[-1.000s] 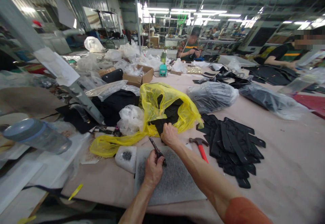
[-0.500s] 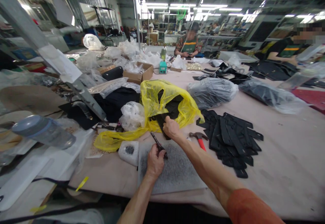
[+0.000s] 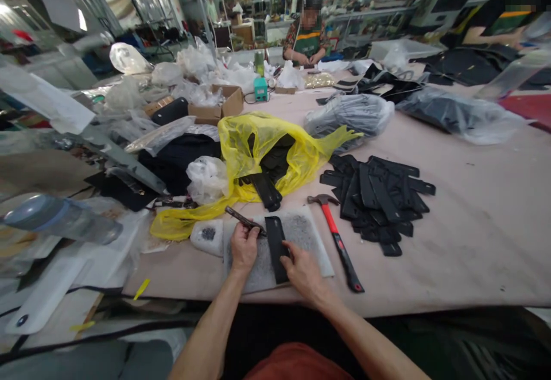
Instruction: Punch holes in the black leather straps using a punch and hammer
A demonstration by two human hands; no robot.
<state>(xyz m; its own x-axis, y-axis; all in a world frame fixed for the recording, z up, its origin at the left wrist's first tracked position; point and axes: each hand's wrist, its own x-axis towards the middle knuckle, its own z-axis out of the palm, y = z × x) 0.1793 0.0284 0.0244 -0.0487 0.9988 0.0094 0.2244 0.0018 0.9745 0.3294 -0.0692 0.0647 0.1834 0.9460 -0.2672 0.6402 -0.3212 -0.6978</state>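
My left hand (image 3: 244, 248) is closed round a dark, rod-like hand tool (image 3: 241, 217) that slants up to the left; its working tip cannot be made out. A flat black strip (image 3: 274, 245) with small slots lies on the pale grey, scuffed board (image 3: 301, 225) before me. My right hand (image 3: 303, 271) grips the strip's right edge, thumb and index finger on it. Just right of the board rests a claw hammer (image 3: 334, 233) with a red and black handle. Behind the board, black pieces (image 3: 267, 190) stick out of an open yellow plastic bag (image 3: 235, 153).
A loose pile of black strips (image 3: 379, 196) lies right of the hammer. At the left stand a water bottle (image 3: 64, 222) and a slanted metal post (image 3: 124, 159). Farther back are a cardboard box (image 3: 232, 101), wrapped bundles (image 3: 348, 113) and a person (image 3: 305, 35) across the table.
My right hand has drawn back from the yellow bag, and a black strip now lies on the board under its fingers. The left hand still holds the tool. The view has tilted down.
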